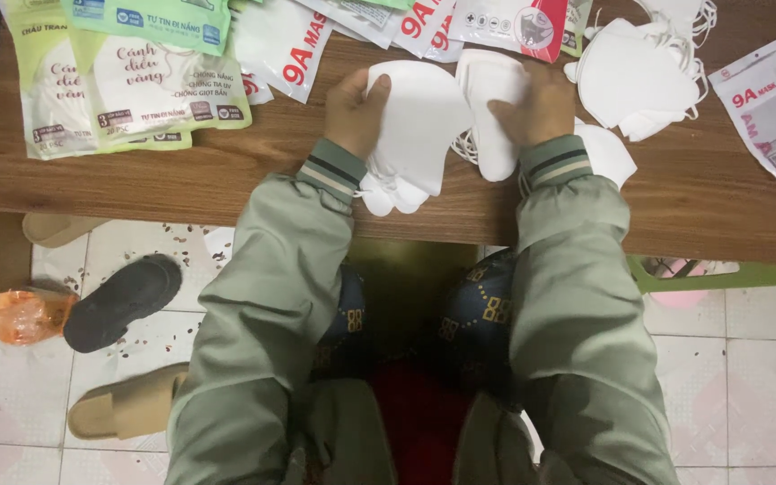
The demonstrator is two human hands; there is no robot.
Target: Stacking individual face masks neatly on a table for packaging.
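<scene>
Sleeves nearest; I'm gripping a mask stack with my left hand, while my right hand is pinching another mask to separate it.

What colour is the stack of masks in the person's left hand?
White, seen best in the head view: the stack of masks in the left hand.
</scene>
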